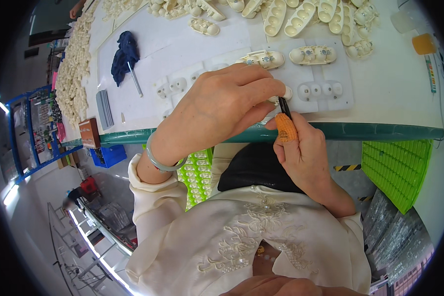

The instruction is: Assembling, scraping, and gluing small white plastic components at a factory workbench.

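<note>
My left hand (222, 101), with a pale bangle (163, 165) at its wrist, reaches over the table edge. Its fingers are closed on a small cream plastic part (287, 92), mostly hidden by them. Just to the right, my right hand (303, 155) grips a slim black tool (284, 106), its tip against that part. An orange knitted finger cover (285, 128) is on a digit of this hand. Beyond them, two cream plastic shells with small metal pieces, a left one (266, 59) and a right one (313, 55), lie by a translucent fixture (344, 79) bearing white rounded blocks (320, 90).
Piles of cream shells (301, 17) cover the table's far side and left edge. A dark blue cloth (125, 56), a metal rod (134, 79) and a grey block (104, 109) lie at left. An orange-capped container (423, 44) stands at right. Green trays (397, 167) are below the table edge.
</note>
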Demonstrator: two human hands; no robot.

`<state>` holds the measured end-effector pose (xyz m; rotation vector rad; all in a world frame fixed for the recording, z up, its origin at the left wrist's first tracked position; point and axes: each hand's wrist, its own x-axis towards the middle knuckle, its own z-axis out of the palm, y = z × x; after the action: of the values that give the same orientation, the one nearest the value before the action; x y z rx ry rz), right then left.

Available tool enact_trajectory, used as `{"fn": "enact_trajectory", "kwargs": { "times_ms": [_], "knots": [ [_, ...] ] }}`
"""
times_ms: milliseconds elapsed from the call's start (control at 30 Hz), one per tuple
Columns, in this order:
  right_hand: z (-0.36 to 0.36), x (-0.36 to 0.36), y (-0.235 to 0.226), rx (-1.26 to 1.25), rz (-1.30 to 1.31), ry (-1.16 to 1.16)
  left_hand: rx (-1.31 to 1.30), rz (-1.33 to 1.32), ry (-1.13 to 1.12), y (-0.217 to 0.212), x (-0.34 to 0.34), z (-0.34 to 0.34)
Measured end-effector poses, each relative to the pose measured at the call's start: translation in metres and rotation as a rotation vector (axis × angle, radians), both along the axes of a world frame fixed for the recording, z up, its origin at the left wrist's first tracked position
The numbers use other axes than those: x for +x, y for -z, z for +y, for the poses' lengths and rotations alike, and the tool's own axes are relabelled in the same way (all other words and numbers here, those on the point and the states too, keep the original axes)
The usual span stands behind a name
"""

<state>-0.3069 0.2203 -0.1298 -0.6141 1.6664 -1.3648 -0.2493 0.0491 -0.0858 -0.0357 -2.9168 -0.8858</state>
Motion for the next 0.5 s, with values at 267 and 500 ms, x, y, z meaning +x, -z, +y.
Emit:
{"fn": "enact_trajectory", "kwargs": {
  "times_ms": [267,500],
  "knots": [
    [-0.0021,-0.0005,-0.0026,0.029,0.046,-0.010,-0.019,0.068,0.033,0.0046,0.0020,-0.0035],
    [0.0007,-0.0025,-0.0041,0.037,-0.032,-0.026,0.051,0.028,-0.022,0.0026,-0.0007,-0.0023]
  ]
}}
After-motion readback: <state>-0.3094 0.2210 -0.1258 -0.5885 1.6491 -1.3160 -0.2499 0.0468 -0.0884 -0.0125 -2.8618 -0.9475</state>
